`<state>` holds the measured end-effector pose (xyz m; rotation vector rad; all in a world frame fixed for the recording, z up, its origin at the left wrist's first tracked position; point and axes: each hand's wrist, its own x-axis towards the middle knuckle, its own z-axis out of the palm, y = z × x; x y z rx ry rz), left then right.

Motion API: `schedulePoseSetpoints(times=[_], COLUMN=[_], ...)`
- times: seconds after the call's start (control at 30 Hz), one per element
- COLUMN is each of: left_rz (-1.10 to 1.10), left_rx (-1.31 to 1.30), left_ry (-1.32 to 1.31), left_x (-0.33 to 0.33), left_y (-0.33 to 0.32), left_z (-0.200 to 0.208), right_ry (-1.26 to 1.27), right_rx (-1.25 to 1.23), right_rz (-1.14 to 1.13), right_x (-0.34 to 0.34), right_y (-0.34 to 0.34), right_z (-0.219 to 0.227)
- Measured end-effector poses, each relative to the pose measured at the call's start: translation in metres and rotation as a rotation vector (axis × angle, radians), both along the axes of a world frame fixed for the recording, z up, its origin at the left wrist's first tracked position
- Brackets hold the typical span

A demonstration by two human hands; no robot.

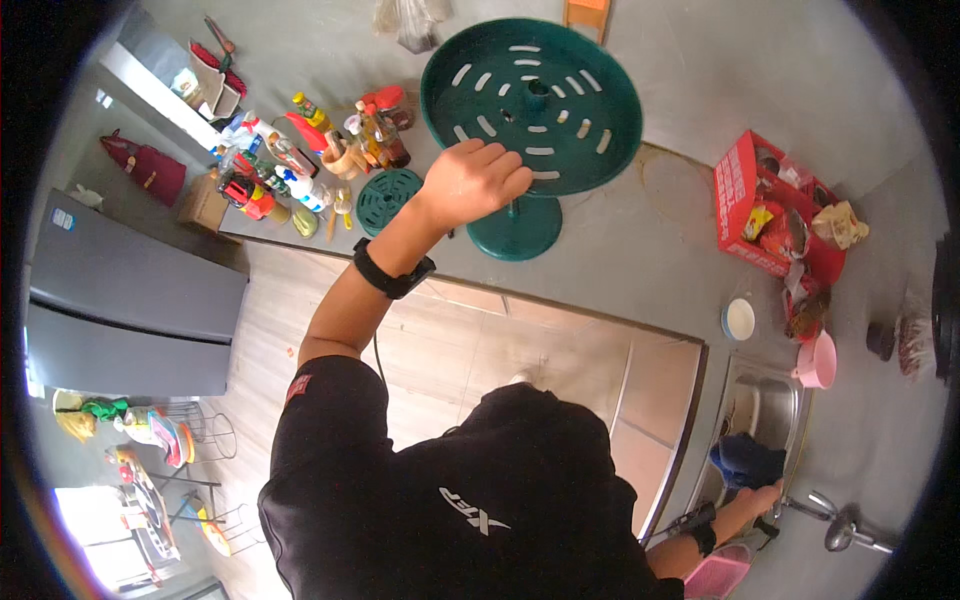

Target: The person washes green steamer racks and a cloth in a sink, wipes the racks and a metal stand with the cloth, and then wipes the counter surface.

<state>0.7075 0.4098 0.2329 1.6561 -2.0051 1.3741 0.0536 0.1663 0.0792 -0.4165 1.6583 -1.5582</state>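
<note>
My left hand (pixel 476 184), a dark band on its wrist, is closed on the near rim of a round dark green slotted tray rack (pixel 487 105). The tray tilts toward me, its slots and short central tube showing. Below it the rack's round green base (pixel 515 230) stands on the grey counter. To the left of that lies a smaller green slotted disc (pixel 388 200). Far to the right, my right hand (pixel 755 500) is at the sink (pixel 793 405), its fingers curled against a bunched dark blue cloth (pixel 748 461) beside the metal tap (pixel 843 528).
Bottles (pixel 300 188) and jars crowd the counter's left end. At the right stand a red carton (pixel 740 200) of packets, a white bowl (pixel 739 319) and a pink cup (pixel 817 360). A pink basket (pixel 717 575) is near my right forearm. A grey fridge (pixel 135 300) stands left.
</note>
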Motion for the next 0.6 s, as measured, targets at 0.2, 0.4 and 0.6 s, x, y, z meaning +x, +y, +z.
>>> schedulePoseSetpoints(times=[0.2,0.4,0.6], left_rz=[0.015,0.034,0.053], left_rx=[-0.051,-0.082,-0.022], left_ry=[0.194,0.277,0.336], left_x=[0.011,0.011,0.019], left_y=[-0.002,-0.002,-0.004], left_z=[-0.023,-0.033,-0.029], right_ry=[-0.135,-0.035,0.106], right_rx=[-0.024,-0.135,-0.001], right_rz=[-0.024,0.176,-0.069], right_x=[-0.004,-0.056,-0.052], right_y=[0.013,0.019,0.020], right_z=[-0.003,-0.046,-0.047])
